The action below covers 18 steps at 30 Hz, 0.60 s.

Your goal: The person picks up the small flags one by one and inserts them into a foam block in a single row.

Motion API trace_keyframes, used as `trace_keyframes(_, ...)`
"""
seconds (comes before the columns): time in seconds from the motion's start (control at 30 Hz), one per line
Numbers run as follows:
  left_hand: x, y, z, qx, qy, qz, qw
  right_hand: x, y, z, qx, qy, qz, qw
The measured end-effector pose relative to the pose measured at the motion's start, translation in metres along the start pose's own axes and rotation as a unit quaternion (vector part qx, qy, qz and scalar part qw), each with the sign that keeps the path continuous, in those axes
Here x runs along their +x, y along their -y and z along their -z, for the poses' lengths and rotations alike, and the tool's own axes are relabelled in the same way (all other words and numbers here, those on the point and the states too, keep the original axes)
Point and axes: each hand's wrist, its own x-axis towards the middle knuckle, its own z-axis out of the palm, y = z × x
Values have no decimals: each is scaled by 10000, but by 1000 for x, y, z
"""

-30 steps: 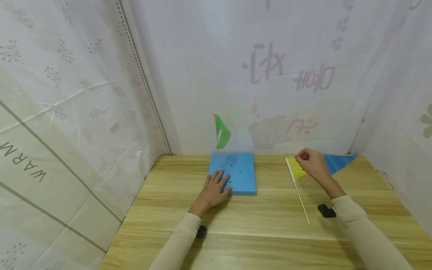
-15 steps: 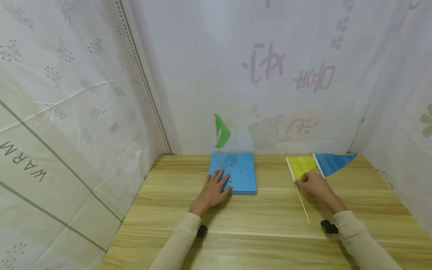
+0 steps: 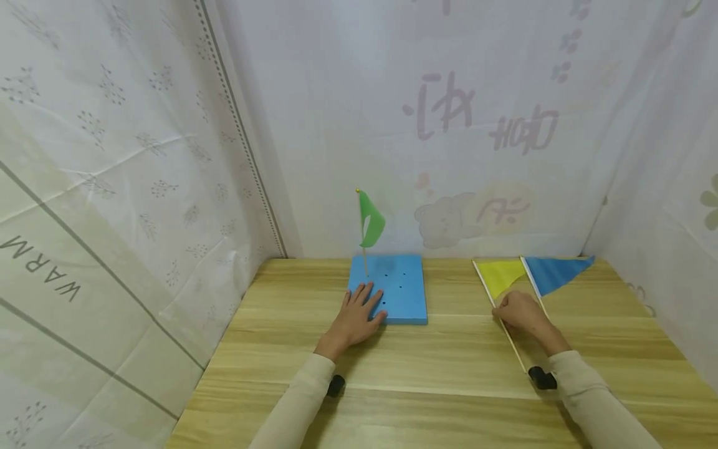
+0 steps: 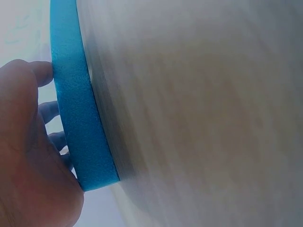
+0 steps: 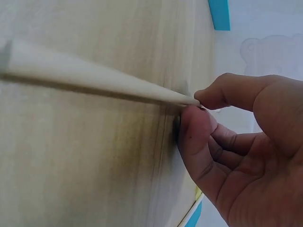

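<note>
Pinching the thin wooden stick of the yellow triangular paper flag, the right hand held it low over the light wooden table.

Thumb and forefinger were clamped together on the stick, the other fingers curled beneath; the yellow pennant lay toward the back of the table, just beside a blue triangular paper flag on its right. Well apart to the left, the left hand rested flat with straight, spread fingers on the near left corner of the square blue foam board, thumb against its front edge. A green paper flag on a stick stood upright in the board's far left part, before the white patterned curtain. Small dark holes dotted the foam.
</note>
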Motion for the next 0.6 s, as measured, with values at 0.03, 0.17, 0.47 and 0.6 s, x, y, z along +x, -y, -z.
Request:
trace_keyframes(0.03, 0, 0, 0, 0, 2, 4, 10000, 0, 0, 0, 43, 18, 12, 10000)
trace_keyframes(0.17, -1, -1, 0, -46, -1, 26, 10000, 0, -1, 2, 107, 60, 79, 9999)
trace_keyframes(0.47, 1, 0, 0, -75, -70, -36, 9999, 3, 12, 11, 760, 191, -110, 9969)
trace_keyframes(0.6, 1, 0, 0, -28, -5, -19, 10000, 4, 20, 15, 1143, 250, -182, 9930)
